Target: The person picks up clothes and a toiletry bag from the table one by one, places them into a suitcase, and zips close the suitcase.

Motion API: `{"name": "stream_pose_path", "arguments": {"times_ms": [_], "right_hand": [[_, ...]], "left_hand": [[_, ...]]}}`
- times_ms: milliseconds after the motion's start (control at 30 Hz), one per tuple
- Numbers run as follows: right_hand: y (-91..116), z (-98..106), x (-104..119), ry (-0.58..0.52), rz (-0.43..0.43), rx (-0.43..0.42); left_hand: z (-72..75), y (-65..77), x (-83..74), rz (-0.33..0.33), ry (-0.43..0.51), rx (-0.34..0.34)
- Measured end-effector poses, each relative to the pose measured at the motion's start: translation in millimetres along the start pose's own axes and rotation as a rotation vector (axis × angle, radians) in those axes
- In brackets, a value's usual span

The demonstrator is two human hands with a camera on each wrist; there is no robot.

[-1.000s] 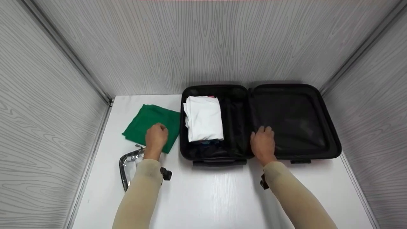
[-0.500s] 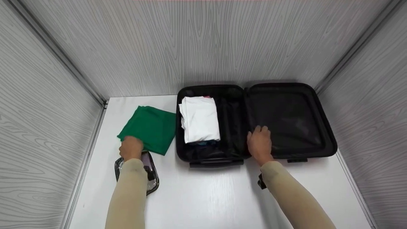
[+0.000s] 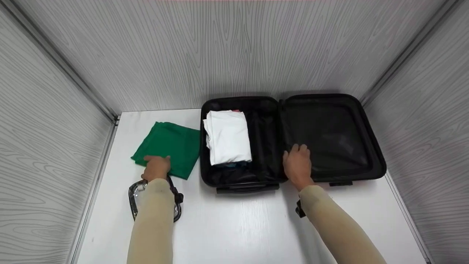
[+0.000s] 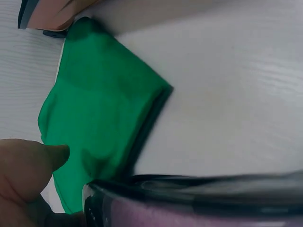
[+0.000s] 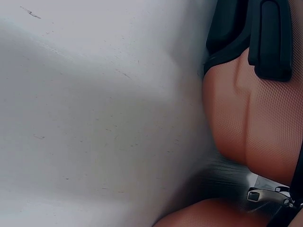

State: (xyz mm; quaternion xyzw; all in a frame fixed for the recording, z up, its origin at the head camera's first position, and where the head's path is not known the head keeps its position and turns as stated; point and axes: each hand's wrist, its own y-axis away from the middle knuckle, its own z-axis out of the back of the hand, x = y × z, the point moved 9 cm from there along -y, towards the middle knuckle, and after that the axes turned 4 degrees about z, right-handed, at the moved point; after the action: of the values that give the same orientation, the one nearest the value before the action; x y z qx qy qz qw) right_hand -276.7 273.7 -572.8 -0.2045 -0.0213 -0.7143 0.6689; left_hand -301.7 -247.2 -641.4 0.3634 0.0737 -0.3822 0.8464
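Note:
My left hand [image 3: 157, 168] reaches over the near edge of a folded green cloth [image 3: 170, 146]. Its thumb and fingers are spread apart. In the left wrist view a finger meets the corner of a clear pouch with black trim [image 4: 156, 208], while the thumb [image 4: 57, 156] stands off it above the cloth. Forearm and sleeve cover much of the pouch in the head view. My right hand [image 3: 297, 167] holds the front rim of the open suitcase [image 3: 238, 185] where its two halves meet, fingers bent over the edge; it is mostly outside the right wrist view.
A folded white garment [image 3: 229, 137] lies on other clothes in the suitcase's left half. The black-lined right half [image 3: 326, 135] lies flat open. The salmon-coloured outer shell [image 5: 251, 113] and a zipper pull [image 5: 265, 195] show low down. Grey panels [image 3: 234, 47] enclose the white table [image 3: 234, 227].
My left hand has moved left and toward me, from over the green cloth to its near edge by the pouch, with fingers now spread. The right hand has stayed at the suitcase rim.

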Motion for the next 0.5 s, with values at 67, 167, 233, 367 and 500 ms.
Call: {"name": "stream_pose_path", "arguments": {"times_ms": [67, 167, 233, 367, 500], "right_hand": [[0.0, -0.6, -0.5, -0.003, -0.004, 0.0], [0.2, -1.4, -1.1, -0.007, -0.009, -0.001], [0.5, -1.5, -0.5, -0.007, -0.005, -0.006], [0.4, -1.2, 0.4, -0.006, -0.004, -0.006], [0.2, 1.0, -0.8, -0.005, -0.013, -0.01]], "left_hand": [[-3.7, -1.2, -1.9, -0.005, -0.024, -0.009], [-6.0, -1.3, -3.0, -0.014, -0.06, -0.052], [-5.9, -0.4, -2.6, -0.015, -0.091, -0.093], [-5.4, 1.8, 0.2, -0.005, -0.172, -0.145], [-5.9, 3.0, 4.6, 0.014, -0.224, -0.148]]}}
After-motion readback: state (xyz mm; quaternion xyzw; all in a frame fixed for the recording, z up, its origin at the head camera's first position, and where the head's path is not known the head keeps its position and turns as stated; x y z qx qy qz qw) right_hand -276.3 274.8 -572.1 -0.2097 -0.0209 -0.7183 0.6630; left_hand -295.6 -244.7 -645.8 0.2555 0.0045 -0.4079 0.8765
